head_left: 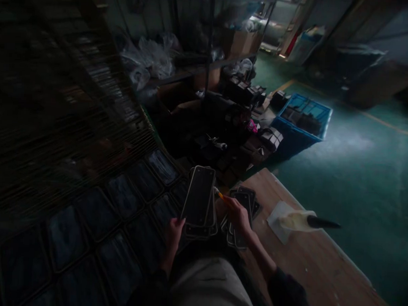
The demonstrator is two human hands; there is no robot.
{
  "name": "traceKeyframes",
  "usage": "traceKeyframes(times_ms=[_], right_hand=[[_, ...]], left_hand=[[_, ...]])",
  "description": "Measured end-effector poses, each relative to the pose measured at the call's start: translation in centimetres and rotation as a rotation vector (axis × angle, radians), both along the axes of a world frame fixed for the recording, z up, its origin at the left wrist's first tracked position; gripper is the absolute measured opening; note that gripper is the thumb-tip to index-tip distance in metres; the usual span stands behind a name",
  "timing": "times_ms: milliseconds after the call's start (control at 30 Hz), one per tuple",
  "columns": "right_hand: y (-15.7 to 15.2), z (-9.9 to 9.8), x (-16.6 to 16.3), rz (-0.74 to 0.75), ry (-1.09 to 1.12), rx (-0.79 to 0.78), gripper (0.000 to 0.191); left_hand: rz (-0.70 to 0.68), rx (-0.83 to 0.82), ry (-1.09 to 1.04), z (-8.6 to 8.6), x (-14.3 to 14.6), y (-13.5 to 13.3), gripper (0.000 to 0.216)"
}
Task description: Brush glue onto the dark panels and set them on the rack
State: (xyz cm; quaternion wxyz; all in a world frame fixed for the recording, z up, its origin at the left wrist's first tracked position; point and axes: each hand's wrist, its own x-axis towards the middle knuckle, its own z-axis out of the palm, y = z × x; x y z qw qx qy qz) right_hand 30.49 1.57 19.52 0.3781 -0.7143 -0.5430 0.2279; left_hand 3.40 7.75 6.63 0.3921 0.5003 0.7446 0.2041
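Observation:
My left hand (173, 234) grips a stack of flat dark phone-shaped panels (200, 202) from below, holding it up over my lap. My right hand (239, 216) is closed round a thin orange tool (221, 196) whose tip points toward the top panel's right edge. Under and beside my right hand lies a loose pile of the same dark panels (247, 202) on a wooden board (303, 268). More panels (121, 221) lie in rows on the surface to the left.
A squeeze bottle with a dark nozzle (305, 221) lies on a white cloth (279, 218) on the board. A blue crate (303, 121), boxes and clutter stand on the green floor ahead. Dark racks fill the left side.

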Motion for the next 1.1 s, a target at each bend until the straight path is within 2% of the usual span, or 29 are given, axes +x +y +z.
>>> traceKeyframes(times_ms=[100, 233, 433, 567, 700, 833, 933, 1000, 1100], right_hand=[[3.8, 0.6, -2.6, 0.073, -0.177, -0.079, 0.029], [7.3, 0.6, -3.6, 0.102, -0.375, -0.149, 0.029], [11.2, 0.1, -2.6, 0.046, -0.487, -0.200, 0.029], [12.6, -0.9, -2.5, 0.080, -0.534, -0.254, 0.031], [10.0, -1.8, -3.6, 0.151, -0.539, -0.304, 0.029], [4.0, -1.5, -6.1, 0.298, -0.532, -0.385, 0.027], [0.1, -0.5, -8.2, 0.372, -0.424, -0.447, 0.026], [-1.0, 0.1, -9.1, 0.415, -0.294, -0.472, 0.026], [0.0, 0.1, -8.7, 0.483, -0.077, -0.474, 0.028]], left_hand=[[-0.013, 0.048, -0.081, -0.5, -0.6, 0.6, 0.039], [-0.070, 0.115, -0.167, -0.8, -0.8, 1.1, 0.036], [0.021, -0.128, -0.387, -0.8, -0.6, 1.2, 0.033], [0.086, -0.173, -0.493, -0.1, -0.7, 1.3, 0.031], [0.101, -0.198, -0.524, 0.1, -1.0, 1.5, 0.031], [0.105, -0.231, -0.545, 0.0, -1.2, 1.6, 0.032], [0.139, -0.237, -0.592, 0.1, -1.2, 1.6, 0.036], [0.159, -0.251, -0.614, 0.2, -1.2, 1.6, 0.038], [0.169, -0.263, -0.631, 0.1, -1.2, 1.7, 0.039]])
